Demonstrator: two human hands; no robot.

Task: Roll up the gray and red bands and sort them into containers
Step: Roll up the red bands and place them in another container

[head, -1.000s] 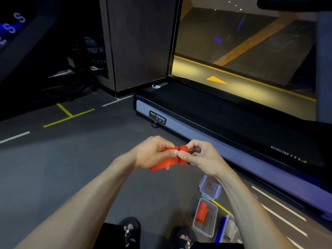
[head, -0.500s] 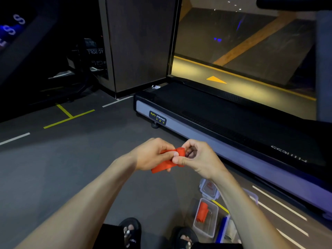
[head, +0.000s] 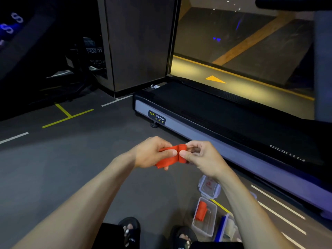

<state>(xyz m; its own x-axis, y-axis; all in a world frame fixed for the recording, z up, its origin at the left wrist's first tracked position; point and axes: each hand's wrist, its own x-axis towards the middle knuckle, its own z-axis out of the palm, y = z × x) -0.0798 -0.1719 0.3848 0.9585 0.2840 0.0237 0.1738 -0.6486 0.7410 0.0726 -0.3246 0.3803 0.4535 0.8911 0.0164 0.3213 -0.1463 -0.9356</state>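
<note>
A red band is held in the air between both hands, above the floor. My left hand grips its flat loose part, thumb on top. My right hand pinches the rolled end with thumb and fingertips. On the floor below my right forearm stands a clear container with a rolled red band inside. A second container with a blue edge sits to its right, holding pale grayish material that my arm partly hides.
A clear lid lies on the floor beyond the containers. A treadmill runs along the right side. My two feet in sandals are at the bottom edge. Dark floor with painted lines spreads to the left.
The rolled end at my right fingertips has turned a little further. Both hands stay in about the same place.
</note>
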